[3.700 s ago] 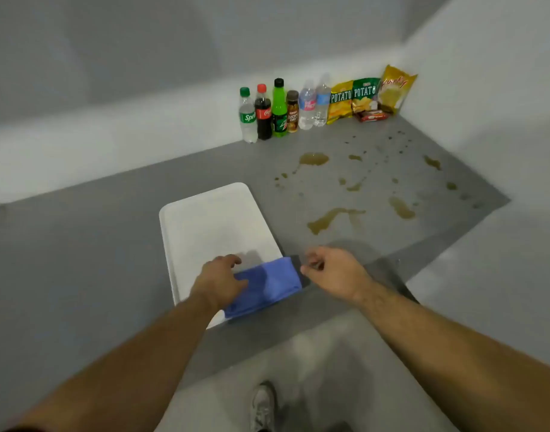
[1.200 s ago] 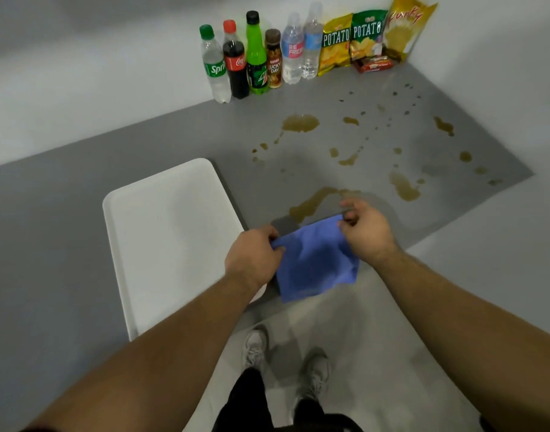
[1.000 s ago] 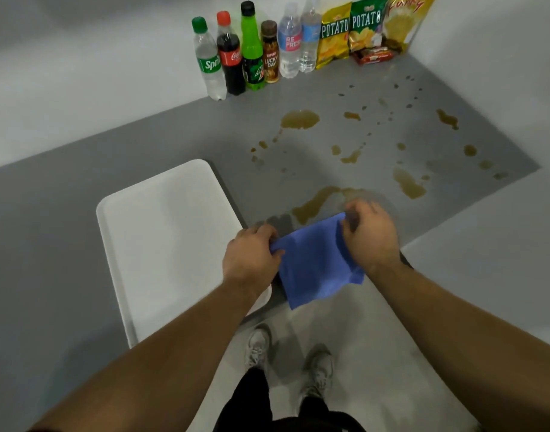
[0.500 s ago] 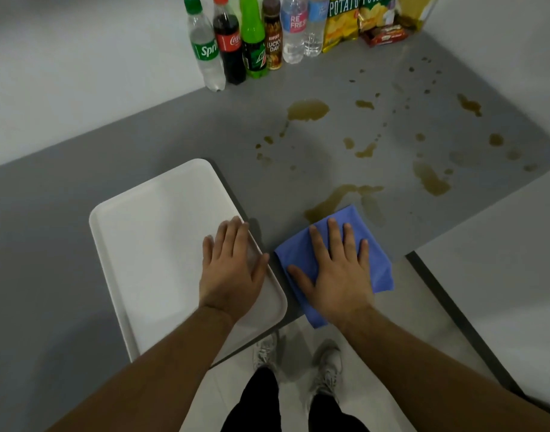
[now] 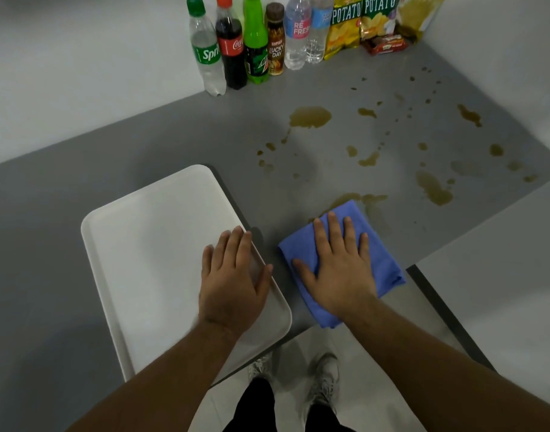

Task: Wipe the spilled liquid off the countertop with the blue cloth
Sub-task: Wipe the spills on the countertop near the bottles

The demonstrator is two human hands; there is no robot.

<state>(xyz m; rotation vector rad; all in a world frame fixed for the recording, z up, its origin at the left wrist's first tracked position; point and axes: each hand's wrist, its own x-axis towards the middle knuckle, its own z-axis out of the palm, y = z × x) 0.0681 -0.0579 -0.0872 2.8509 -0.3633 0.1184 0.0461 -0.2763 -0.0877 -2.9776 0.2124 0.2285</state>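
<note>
My right hand (image 5: pixel 339 269) lies flat on the cloth (image 5: pixel 384 263), fingers straight and slightly spread, palm pressing down, nothing pinched. The cloth sits at the near edge of the worktop (image 5: pixel 174 141). Its near corner hangs off that edge and its far corner touches the nearest puddle (image 5: pixel 365 198). My left hand (image 5: pixel 233 275) is flat on the tray (image 5: pixel 149 244), fingers straight and close together, thumb out over the tray's right rim. The tray is just left of the cloth and also overhangs the near edge. The rest of the spill (image 5: pixel 311 116) is brown blots and drops scattered toward the far right corner, the biggest near the bottles (image 5: pixel 236 48) on the far edge. Snack bags (image 5: pixel 361 20) stand in the far corner. Handling, my guess: the cloth is light, soft and folded, with no stiffness, so it bunches or unfolds if pushed by a corner. Best hold is a flat palm on its middle, fingers leading. It should slide easily on the smooth top and drag more once wet. The liquid looks thin and may smear.
</note>
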